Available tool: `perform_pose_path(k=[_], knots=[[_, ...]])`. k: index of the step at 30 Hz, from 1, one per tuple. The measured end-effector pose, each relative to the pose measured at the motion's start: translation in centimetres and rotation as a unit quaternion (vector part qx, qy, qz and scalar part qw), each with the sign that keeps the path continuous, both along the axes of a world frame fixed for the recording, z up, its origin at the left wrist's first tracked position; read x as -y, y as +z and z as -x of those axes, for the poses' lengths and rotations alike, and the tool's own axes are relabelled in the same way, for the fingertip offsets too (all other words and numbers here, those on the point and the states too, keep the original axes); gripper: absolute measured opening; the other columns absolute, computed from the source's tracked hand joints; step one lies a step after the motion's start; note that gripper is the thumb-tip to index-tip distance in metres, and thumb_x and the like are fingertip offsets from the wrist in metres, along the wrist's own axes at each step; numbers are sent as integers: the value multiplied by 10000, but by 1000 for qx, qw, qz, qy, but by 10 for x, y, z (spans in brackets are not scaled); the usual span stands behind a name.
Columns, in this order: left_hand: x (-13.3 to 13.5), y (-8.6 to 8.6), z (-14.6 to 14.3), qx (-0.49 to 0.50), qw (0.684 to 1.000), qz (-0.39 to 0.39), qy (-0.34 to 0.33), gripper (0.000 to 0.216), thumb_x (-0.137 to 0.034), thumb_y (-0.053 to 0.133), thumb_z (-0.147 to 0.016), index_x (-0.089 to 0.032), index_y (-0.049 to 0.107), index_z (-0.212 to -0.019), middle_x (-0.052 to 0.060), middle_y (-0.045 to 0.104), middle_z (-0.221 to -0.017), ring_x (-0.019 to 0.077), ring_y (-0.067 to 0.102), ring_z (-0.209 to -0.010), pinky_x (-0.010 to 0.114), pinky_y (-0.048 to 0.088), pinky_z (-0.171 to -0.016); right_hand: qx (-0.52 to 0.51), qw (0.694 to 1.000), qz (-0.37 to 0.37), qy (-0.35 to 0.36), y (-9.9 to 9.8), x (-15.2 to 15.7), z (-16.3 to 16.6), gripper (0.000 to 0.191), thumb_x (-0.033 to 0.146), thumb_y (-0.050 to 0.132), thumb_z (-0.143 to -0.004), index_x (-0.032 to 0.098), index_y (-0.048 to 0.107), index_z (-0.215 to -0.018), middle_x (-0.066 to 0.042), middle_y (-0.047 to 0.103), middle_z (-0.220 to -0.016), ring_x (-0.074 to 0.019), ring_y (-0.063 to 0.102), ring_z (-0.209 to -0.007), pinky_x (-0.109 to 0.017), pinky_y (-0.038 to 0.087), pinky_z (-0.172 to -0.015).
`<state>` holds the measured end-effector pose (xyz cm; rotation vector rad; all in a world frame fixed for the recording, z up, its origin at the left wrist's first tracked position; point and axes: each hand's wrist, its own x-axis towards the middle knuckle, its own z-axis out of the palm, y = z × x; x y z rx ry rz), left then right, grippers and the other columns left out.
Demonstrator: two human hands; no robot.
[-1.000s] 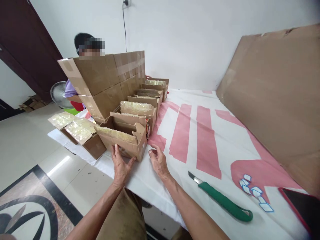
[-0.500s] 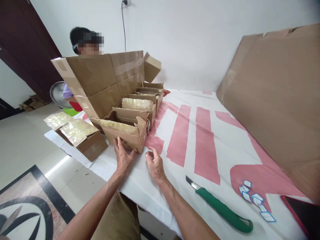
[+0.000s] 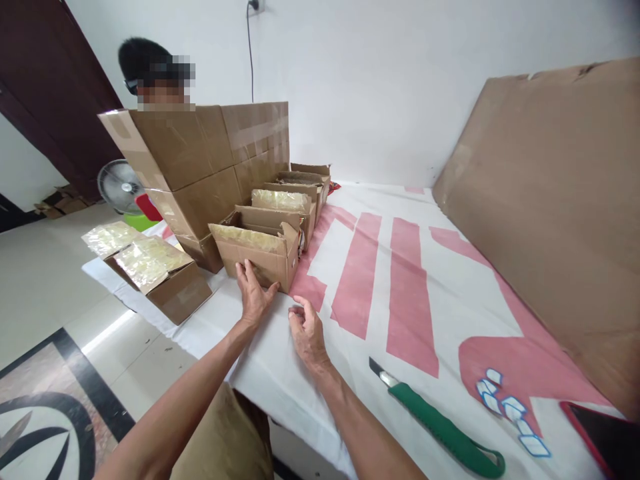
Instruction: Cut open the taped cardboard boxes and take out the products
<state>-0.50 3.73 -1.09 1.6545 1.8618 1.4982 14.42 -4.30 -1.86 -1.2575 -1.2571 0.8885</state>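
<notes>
An open cardboard box (image 3: 255, 259) with a strip of clear tape along its near flap stands at the front of a row of boxes on the table. My left hand (image 3: 255, 297) lies against its near side, fingers spread and thumb toward the lower right corner. Just right of that corner is my right hand (image 3: 307, 330), its fingers loosely curled with gaps between them and nothing visible in it. Behind the front box, another open box (image 3: 283, 200) shows a taped flap. A green utility knife (image 3: 440, 423) with its blade out rests to the right.
Stacked closed cartons (image 3: 185, 150) form a wall at the left, with a person (image 3: 145, 63) behind. Two taped-flap boxes (image 3: 177, 293) sit at the table's left edge. A large cardboard sheet (image 3: 550, 200) leans at the right, near a red-edged dark device (image 3: 600, 437).
The front box has slid away from me and slightly right, with my left hand following against it. A small carton raised behind the wall has gone from sight. The other person has shifted left.
</notes>
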Motion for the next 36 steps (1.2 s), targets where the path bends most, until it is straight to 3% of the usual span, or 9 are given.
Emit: perform_pose_path(k=[10, 15, 17, 20, 22, 24, 27, 31, 36], knots=[[-44, 6, -19, -21, 999, 22, 9, 1095, -291, 839, -741, -103, 233, -1632, 334, 148, -1729, 466, 127, -1657, 621, 204, -1320, 0, 1000, 0, 0, -5, 1, 0, 430, 313, 563, -856, 169, 679, -1244, -89, 786, -986, -205, 732, -840, -318, 583, -725], [-45, 14, -12, -34, 999, 33, -12, 1078, -286, 821, -730, -108, 257, -1631, 327, 197, -1722, 476, 180, -1645, 646, 258, -1297, 7, 1000, -11, -3, -6, -3, 0, 428, 330, 550, -848, 166, 684, -1219, -102, 796, -985, -226, 751, -910, -338, 597, -775], [-28, 16, 2, -69, 995, 53, -47, 1012, -272, 784, -749, -124, 299, -1626, 303, 266, -1707, 459, 279, -1620, 633, 335, -1271, 10, 1000, -11, -1, -5, -5, -1, 432, 348, 552, -845, 170, 688, -1214, -101, 798, -978, -230, 751, -900, -346, 598, -773], [23, 20, 37, -183, 965, 73, -175, 843, -244, 744, -785, -170, 444, -1570, 249, 393, -1672, 410, 468, -1527, 580, 439, -1226, 12, 1000, -8, 5, -5, -8, -3, 446, 406, 578, -848, 176, 690, -1214, -114, 800, -1016, -247, 745, -919, -380, 596, -821], [69, 29, 66, -260, 929, 46, -261, 685, -241, 716, -841, -213, 546, -1504, 211, 457, -1652, 373, 545, -1465, 549, 478, -1202, 15, 1000, -4, 10, -5, -11, -3, 464, 456, 591, -848, 179, 686, -1208, -133, 796, -1072, -263, 741, -952, -408, 590, -857], [110, 45, 98, -300, 912, -7, -279, 539, -230, 660, -909, -248, 613, -1445, 179, 502, -1633, 345, 568, -1442, 535, 493, -1188, 22, 1000, 3, 19, -5, -14, -4, 475, 486, 594, -839, 185, 680, -1196, -142, 790, -1100, -277, 742, -987, -423, 586, -868], [142, 79, 150, -282, 942, -71, -168, 478, -215, 625, -937, -251, 637, -1413, 166, 554, -1585, 329, 549, -1462, 540, 480, -1199, 45, 998, 9, 30, -2, -16, -5, 470, 502, 586, -827, 192, 676, -1169, -140, 785, -1077, -290, 745, -995, -445, 587, -871], [130, 109, 219, -137, 988, -58, 49, 533, -273, 672, -866, -195, 627, -1391, 178, 623, -1466, 356, 572, -1410, 587, 473, -1183, 97, 994, 10, 50, 6, -15, -5, 476, 488, 605, -786, 203, 681, -1160, -144, 781, -1122, -309, 742, -1036, -492, 586, -916], [105, 92, 243, 129, 986, 20, 103, 710, -410, 706, -845, -200, 511, -1494, 198, 510, -1587, 383, 552, -1416, 592, 487, -1147, 161, 981, -7, 106, 34, -22, 35, 657, 543, 683, -782, 224, 629, -1353, -164, 691, -1399, -348, 665, -1271, -530, 571, -1001]])
